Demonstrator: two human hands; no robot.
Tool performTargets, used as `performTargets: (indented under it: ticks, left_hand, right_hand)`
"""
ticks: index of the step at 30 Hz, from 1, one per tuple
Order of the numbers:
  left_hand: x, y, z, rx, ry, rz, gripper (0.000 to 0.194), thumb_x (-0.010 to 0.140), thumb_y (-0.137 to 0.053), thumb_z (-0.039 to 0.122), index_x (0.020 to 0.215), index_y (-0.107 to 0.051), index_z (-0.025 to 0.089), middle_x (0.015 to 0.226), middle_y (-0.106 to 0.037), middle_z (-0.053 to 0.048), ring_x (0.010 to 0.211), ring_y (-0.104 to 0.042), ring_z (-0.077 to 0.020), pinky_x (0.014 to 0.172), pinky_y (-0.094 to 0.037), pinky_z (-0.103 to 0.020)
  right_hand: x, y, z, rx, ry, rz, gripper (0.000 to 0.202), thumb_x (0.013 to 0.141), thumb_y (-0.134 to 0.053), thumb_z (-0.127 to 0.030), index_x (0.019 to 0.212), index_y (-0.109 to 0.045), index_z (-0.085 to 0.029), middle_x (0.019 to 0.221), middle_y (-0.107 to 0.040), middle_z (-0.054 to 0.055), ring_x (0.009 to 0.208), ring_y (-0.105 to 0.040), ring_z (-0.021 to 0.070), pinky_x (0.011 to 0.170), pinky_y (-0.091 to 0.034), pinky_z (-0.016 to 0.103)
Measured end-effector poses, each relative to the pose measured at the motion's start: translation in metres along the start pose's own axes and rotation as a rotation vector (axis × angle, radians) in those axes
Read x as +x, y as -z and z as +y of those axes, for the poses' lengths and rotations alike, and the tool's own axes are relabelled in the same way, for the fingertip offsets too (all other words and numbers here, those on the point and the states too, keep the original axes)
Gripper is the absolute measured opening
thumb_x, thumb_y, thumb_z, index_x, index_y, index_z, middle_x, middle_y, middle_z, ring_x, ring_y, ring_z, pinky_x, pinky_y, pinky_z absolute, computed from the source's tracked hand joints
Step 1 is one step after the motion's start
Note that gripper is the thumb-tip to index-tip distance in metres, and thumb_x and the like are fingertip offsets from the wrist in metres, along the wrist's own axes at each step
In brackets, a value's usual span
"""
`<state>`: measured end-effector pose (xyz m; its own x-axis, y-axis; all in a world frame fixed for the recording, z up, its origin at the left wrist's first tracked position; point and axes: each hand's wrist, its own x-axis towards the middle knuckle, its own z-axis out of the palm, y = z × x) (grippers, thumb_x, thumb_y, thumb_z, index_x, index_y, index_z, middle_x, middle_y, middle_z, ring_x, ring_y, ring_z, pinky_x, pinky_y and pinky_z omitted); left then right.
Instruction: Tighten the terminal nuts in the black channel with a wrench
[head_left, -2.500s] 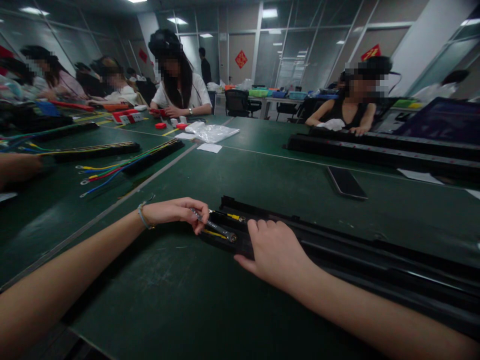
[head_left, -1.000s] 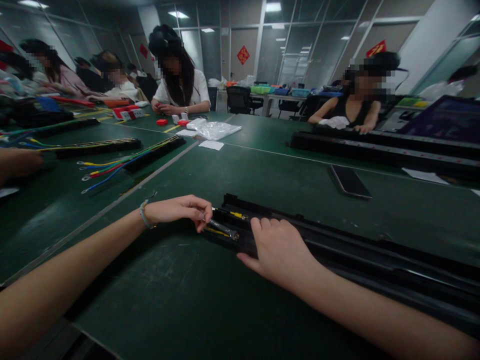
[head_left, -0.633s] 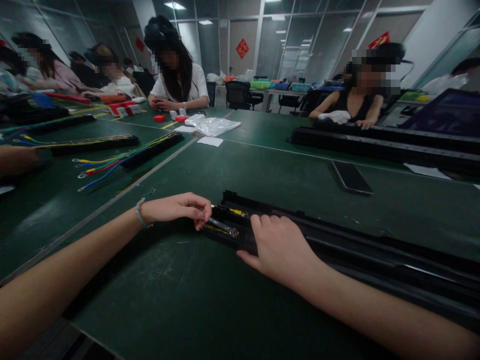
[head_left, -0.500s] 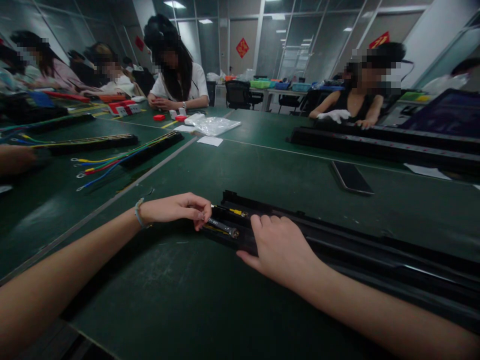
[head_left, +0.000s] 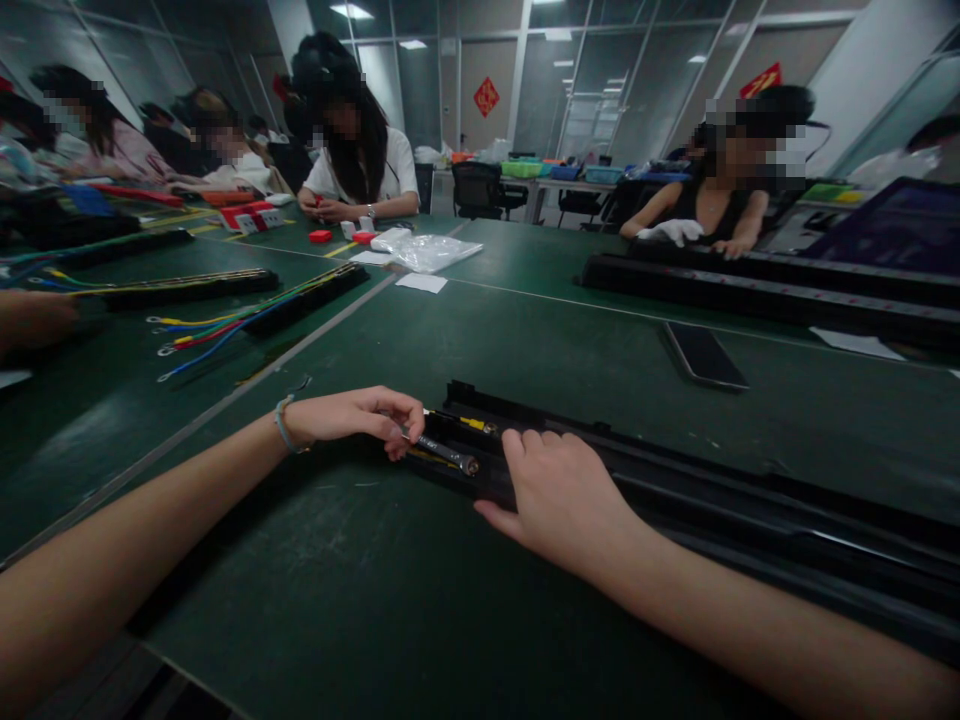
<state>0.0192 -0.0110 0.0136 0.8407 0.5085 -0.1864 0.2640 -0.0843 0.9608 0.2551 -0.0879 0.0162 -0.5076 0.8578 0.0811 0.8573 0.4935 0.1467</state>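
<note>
- Since half a second ago, our left hand (head_left: 360,414) has shifted its fingers slightly; our right hand (head_left: 566,485) has stayed put.
- Our left fingers pinch a wrench (head_left: 442,453), its ring head inside the left end of the black rail (head_left: 682,490), near a yellow sleeve (head_left: 475,425).
- Our right hand clasps the rail, fingers together, thumb at the near edge.
- The rail lies on the green table (head_left: 322,570).

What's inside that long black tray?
In the black tray I see a yellow wire end and a wrench, held by the left hand. The right hand covers part of the inside; whatever is under it is hidden.
</note>
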Motion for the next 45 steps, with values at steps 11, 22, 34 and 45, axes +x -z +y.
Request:
performTargets:
  ticks: [11, 22, 34, 45]
  left_hand:
    - [0.001, 0.002, -0.01, -0.255, -0.04, 0.02, 0.013, 0.07, -0.052, 0.02, 0.081, -0.046, 0.014, 0.066, -0.048, 0.0, 0.061, -0.049, -0.0138, 0.056, -0.041, -0.024]
    - [-0.001, 0.008, -0.016, -0.309, -0.095, -0.045, 0.024, 0.064, -0.057, 0.03, 0.08, -0.049, 0.013, 0.065, -0.051, -0.003, 0.066, -0.049, -0.0187, 0.066, -0.041, -0.031]
    - [-0.001, 0.009, -0.014, -0.268, -0.099, -0.058, 0.026, 0.063, -0.056, 0.032, 0.078, -0.051, 0.012, 0.065, -0.057, -0.007, 0.067, -0.051, -0.0207, 0.067, -0.041, -0.032]
    - [-0.002, 0.01, -0.017, -0.294, -0.102, -0.06, 0.025, 0.062, -0.054, 0.029, 0.08, -0.051, 0.012, 0.068, -0.057, -0.007, 0.069, -0.051, -0.0208, 0.068, -0.039, -0.032]
  right_hand:
    - [0.001, 0.002, 0.0, -0.004, 0.001, -0.011, 0.048, 0.071, -0.039, -0.056, 0.089, -0.051, -0.014, 0.076, -0.057, 0.01, 0.07, -0.052, 0.0221, 0.063, -0.037, 0.035]
    - [0.001, 0.001, -0.001, 0.009, 0.008, 0.011, 0.048, 0.07, -0.04, -0.056, 0.089, -0.052, -0.013, 0.075, -0.057, 0.01, 0.069, -0.052, 0.0226, 0.062, -0.038, 0.035]
    - [0.002, 0.0, 0.001, 0.004, 0.001, 0.008, 0.05, 0.07, -0.039, -0.057, 0.089, -0.052, -0.013, 0.075, -0.057, 0.01, 0.068, -0.052, 0.0221, 0.061, -0.038, 0.035]
    - [0.0, -0.001, 0.0, -0.016, 0.007, 0.022, 0.049, 0.07, -0.039, -0.057, 0.088, -0.052, -0.014, 0.075, -0.057, 0.01, 0.068, -0.052, 0.0227, 0.06, -0.038, 0.035]
